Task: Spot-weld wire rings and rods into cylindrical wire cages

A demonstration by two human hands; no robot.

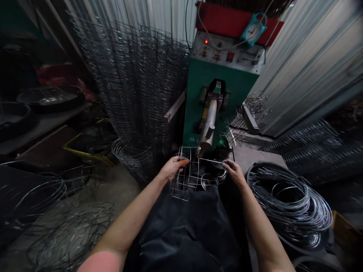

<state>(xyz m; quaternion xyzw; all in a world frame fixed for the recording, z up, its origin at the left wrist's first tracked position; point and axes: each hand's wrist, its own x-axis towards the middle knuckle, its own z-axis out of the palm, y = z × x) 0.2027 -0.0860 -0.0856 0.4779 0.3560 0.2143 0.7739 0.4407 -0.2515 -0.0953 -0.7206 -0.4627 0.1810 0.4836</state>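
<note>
By the metal arm (209,126) of the green machine (194,90), I had the wire frame (189,170) pinched in my left hand (171,168), long axis fore-and-aft. Thin rod (211,161) ran crosswise from its right side to my pinching right hand (235,172). Left was nearer the arm's tip.

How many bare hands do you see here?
2. The left hand grips a silver wire-grid frame in front of the green metal machine; the right hand pinches one end of a thin, straight silver wire. Dark areas might hide others.
</note>
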